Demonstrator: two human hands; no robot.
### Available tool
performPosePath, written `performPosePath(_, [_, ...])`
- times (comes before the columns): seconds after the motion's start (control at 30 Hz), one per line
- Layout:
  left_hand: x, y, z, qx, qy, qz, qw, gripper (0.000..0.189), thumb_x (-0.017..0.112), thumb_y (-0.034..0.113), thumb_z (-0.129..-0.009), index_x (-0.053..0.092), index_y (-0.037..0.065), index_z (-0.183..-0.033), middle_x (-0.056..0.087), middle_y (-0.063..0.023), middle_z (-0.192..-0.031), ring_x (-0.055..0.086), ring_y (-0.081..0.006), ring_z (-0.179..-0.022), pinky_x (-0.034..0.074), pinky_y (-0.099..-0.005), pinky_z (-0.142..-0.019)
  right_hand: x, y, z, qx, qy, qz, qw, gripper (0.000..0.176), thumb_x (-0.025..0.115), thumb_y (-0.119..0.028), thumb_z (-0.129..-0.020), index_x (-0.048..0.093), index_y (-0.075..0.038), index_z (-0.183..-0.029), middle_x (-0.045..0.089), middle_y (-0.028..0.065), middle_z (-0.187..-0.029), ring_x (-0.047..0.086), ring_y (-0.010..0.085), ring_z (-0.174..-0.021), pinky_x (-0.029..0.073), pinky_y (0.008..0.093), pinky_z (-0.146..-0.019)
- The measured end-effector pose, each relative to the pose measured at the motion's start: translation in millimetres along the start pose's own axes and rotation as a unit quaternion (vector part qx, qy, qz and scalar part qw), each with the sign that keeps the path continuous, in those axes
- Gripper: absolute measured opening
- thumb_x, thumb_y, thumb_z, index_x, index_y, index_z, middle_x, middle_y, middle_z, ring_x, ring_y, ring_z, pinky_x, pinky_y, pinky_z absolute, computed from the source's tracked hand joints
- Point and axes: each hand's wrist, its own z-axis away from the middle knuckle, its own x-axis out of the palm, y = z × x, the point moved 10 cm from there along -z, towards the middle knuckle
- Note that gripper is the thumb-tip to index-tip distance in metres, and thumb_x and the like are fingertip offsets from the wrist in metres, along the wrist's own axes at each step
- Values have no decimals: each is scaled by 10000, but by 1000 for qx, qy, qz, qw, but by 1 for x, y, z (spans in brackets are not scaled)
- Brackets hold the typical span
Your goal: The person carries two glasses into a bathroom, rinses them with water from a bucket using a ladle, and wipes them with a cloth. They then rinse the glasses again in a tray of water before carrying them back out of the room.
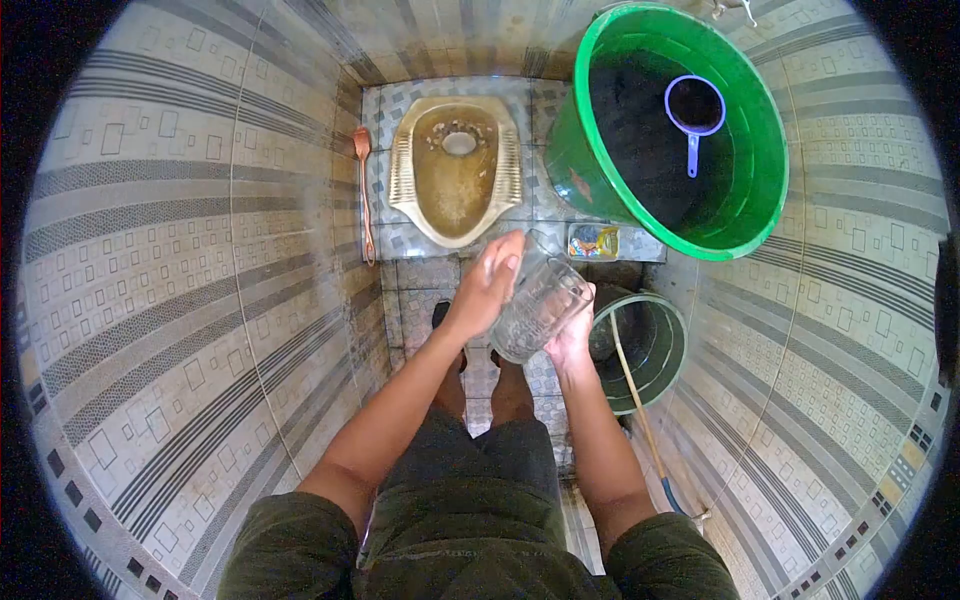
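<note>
Grey-striped tile covers the walls [180, 280] of this narrow washroom on both sides. Against the far right wall a big green tub [770, 190] stands tilted in view, with dark water inside it. Left of it, the cream squat toilet pan [455, 190] is set into the raised floor, stained brown in its bowl. Nearer the person, low on the right, a smaller green bucket [665, 350] sits on the floor with a pale stick [635, 400] leaning across its rim.

The person holds a clear glass mug [535, 310] in front of the body, above the feet and just left of the small bucket. The right hand [572, 335] is wrapped around the mug's lower side, gripping it. The left hand [490, 285] lies flat against the other side, fingers straight and together, not curled.

A purple dipper [694, 110] floats in the tub. An orange long-handled brush [364, 190] leans on the left wall beside the pan, and a small colourful packet [593, 241] lies at the tub's foot.
</note>
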Motion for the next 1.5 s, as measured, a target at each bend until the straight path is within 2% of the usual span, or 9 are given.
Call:
performPosePath(0.1, [14,-84,-19,-50,-23,17,998,536,404,424,-953,468,6,-1282,561,-133,-1204,498,-213,-1159,363,-325,-967,-14,-11,18,-4,30,43,999,351,409,-447,-896,498,-169,-701,413,-37,-559,399,126,-462,345,286,-425])
performPosePath(0.2, [69,-136,16,-332,-135,289,888,562,481,401,-911,424,39,-1337,524,-73,-1292,529,-170,-1110,353,-305,-1004,-45,-16,21,24,18,39,999,338,426,-421,-893,494,-165,-684,388,-42,-523,376,149,-434,325,280,-415])
performPosePath(0.37, [115,-156,-10,-287,-140,299,899,383,552,228,-866,518,14,-1183,586,-69,-1118,559,-160,-1018,419,-284,-916,-116,-30,0,28,-88,-69,993,324,404,-414,-915,489,-168,-722,426,-34,-571,410,146,-467,337,282,-420])
performPosePath(0.57, [180,-227,-97,-232,-116,40,965,315,642,203,-779,616,18,-1032,642,-61,-947,610,-152,-847,509,-298,-689,-201,-60,-9,-5,148,-63,987,331,425,-446,-891,496,-170,-722,450,-14,-589,443,156,-496,366,299,-453])
performPosePath(0.7, [227,-263,-155,-189,-127,102,968,429,683,315,-762,615,-36,-999,648,-80,-911,617,-180,-792,504,-320,-707,-237,-59,-43,-26,0,-119,993,324,436,-429,-886,484,-162,-709,429,-16,-589,429,160,-513,358,297,-477])
performPosePath(0.73, [231,-302,-178,-191,-133,101,967,429,683,315,-762,615,-36,-999,648,-80,-911,617,-180,-792,504,-320,-707,-242,-68,-36,-50,156,-76,984,320,435,-425,-886,483,-161,-712,423,-15,-588,411,159,-499,341,294,-458])
performPosePath(0.8, [192,-386,-209,-133,22,-216,967,508,691,390,-778,598,-16,-1071,657,-85,-949,625,-213,-831,498,-336,-756,-260,-63,-52,-47,126,-82,988,357,394,-450,-905,480,-166,-707,423,-18,-579,418,156,-488,345,293,-446])
performPosePath(1.1, [244,-124,7,-139,-342,47,928,540,442,493,-934,493,62,-1254,584,-64,-1135,514,-166,-1081,385,-300,-944,-218,-58,-28,-25,77,-121,989,279,414,-380,-921,544,-145,-845,510,-10,-699,478,156,-559,403,289,-494])
performPosePath(1.5, [231,-21,29,12,-258,-179,949,627,484,490,-903,375,41,-1326,567,-179,-1184,533,-296,-1125,375,-357,-968,-182,-99,32,-49,92,-111,988,277,396,-380,-951,497,-125,-983,530,60,-917,552,184,-816,499,334,-643])
